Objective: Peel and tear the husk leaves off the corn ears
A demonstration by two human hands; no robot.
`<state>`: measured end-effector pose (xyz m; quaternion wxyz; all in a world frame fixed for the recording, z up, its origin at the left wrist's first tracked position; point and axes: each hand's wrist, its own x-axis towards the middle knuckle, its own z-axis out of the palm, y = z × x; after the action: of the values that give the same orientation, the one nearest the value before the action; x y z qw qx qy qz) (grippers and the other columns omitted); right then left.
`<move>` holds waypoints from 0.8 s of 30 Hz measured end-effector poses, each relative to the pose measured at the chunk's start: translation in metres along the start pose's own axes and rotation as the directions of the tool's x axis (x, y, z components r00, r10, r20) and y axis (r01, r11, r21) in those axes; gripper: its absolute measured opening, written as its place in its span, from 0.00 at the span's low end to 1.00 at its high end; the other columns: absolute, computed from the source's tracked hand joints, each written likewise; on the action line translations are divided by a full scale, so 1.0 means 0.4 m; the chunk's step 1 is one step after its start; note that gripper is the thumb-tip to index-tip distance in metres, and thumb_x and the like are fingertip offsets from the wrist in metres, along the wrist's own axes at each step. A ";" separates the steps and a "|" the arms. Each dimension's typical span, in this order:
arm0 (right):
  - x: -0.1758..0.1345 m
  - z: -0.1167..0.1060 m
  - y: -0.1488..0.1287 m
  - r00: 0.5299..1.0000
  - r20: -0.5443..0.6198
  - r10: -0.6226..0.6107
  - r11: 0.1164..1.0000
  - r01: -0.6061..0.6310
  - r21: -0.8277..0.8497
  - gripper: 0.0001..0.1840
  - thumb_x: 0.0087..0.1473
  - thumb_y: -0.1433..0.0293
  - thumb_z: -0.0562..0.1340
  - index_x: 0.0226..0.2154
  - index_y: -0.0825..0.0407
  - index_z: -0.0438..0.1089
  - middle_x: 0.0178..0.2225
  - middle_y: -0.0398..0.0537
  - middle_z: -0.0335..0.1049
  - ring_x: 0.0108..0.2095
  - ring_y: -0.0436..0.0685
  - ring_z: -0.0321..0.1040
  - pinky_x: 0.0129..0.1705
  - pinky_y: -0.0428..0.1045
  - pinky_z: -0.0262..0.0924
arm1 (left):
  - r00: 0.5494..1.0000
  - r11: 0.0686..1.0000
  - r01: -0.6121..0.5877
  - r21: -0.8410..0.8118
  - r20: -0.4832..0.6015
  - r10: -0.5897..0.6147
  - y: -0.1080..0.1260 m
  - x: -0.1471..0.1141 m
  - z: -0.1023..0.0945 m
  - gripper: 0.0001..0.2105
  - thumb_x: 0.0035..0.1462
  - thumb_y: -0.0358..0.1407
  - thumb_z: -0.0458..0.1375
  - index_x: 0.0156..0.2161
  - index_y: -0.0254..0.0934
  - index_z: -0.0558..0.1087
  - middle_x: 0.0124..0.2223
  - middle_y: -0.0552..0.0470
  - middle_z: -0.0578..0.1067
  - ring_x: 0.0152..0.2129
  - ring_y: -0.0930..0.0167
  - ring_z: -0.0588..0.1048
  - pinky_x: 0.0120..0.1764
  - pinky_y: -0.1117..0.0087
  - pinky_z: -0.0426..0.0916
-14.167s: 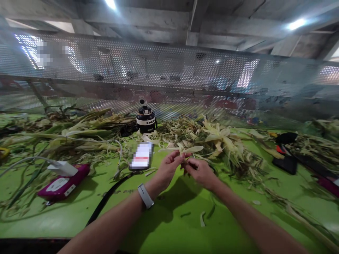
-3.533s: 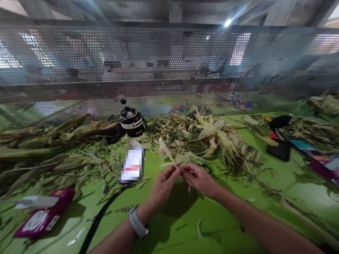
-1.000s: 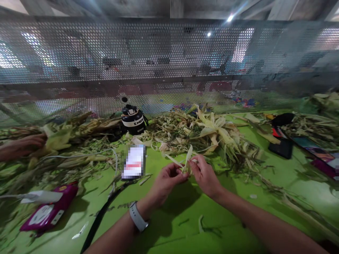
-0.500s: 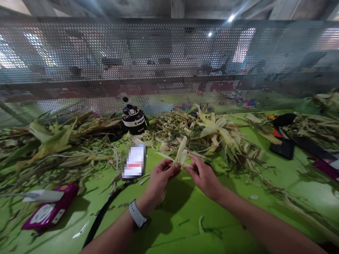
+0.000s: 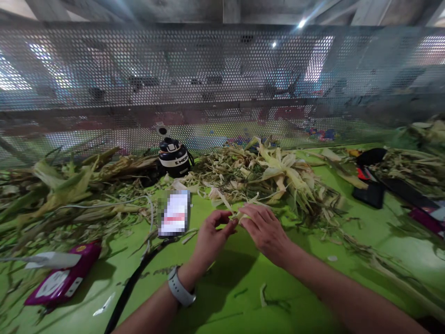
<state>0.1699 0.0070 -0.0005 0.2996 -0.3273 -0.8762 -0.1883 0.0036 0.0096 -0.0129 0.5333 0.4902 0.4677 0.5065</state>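
Observation:
My left hand (image 5: 216, 234), with a grey watch (image 5: 179, 286) on the wrist, pinches a small pale piece of corn husk (image 5: 237, 215) between thumb and fingers. From the other side my right hand (image 5: 264, 229) closes its fingers on the same husk, hiding part of it. Thin ends of the husk stick out above the fingertips. Both hands are held over the green table (image 5: 239, 297), just in front of a heap of shredded husk (image 5: 225, 171). A large yellow-green corn husk (image 5: 287, 169) lies on that heap.
A phone with a lit screen (image 5: 174, 213) lies left of my hands, beside a black strap (image 5: 130, 287). Behind it stands a black bottle (image 5: 174, 160). A purple device (image 5: 64, 276) with a white cable is at left, more husks (image 5: 66, 181) behind. A perforated metal screen (image 5: 222, 79) closes the back.
My right hand has moved left and closed over the husk beside my left fingertips. The husk's upright leaf has been folded down and no longer stands tall.

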 end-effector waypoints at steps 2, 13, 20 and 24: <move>-0.001 0.005 0.004 1.000 -0.011 0.025 0.998 -0.024 0.049 0.09 0.60 0.76 0.52 0.37 0.56 0.67 0.45 0.55 0.68 0.50 0.60 0.59 0.52 0.55 0.54 | 0.999 0.999 -0.014 0.038 0.037 0.012 0.001 -0.001 -0.002 0.13 0.43 0.39 0.65 0.34 0.33 0.74 0.32 0.51 0.72 0.29 0.70 0.73 0.32 0.66 0.75; -0.006 0.020 0.002 0.954 0.056 0.295 0.913 -0.298 0.279 0.09 0.62 0.70 0.51 0.33 0.53 0.64 0.30 0.49 0.68 0.33 0.56 0.63 0.37 0.51 0.58 | 0.979 0.987 -0.120 0.108 0.180 0.099 0.038 -0.011 -0.011 0.08 0.47 0.37 0.63 0.35 0.37 0.77 0.38 0.47 0.70 0.34 0.67 0.73 0.34 0.66 0.75; -0.007 0.014 -0.002 0.899 0.197 0.392 0.798 -0.438 0.413 0.09 0.62 0.67 0.51 0.34 0.52 0.65 0.30 0.49 0.70 0.32 0.55 0.67 0.34 0.49 0.61 | 0.973 0.997 -0.020 0.072 0.229 0.003 0.026 -0.004 -0.016 0.10 0.48 0.34 0.61 0.38 0.37 0.78 0.35 0.47 0.78 0.31 0.67 0.75 0.34 0.68 0.72; -0.007 0.015 0.002 0.917 0.202 0.343 0.791 -0.398 0.465 0.10 0.61 0.68 0.52 0.32 0.53 0.65 0.32 0.50 0.69 0.34 0.56 0.66 0.37 0.50 0.61 | 0.951 0.975 -0.105 0.198 0.307 0.040 0.033 0.000 -0.026 0.11 0.49 0.30 0.59 0.39 0.38 0.79 0.33 0.47 0.79 0.29 0.68 0.74 0.31 0.71 0.70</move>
<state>0.1696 0.0093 -0.0066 0.3573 -0.4139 -0.8281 0.1239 -0.0079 0.0102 -0.0006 0.5240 0.6324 0.4140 0.3926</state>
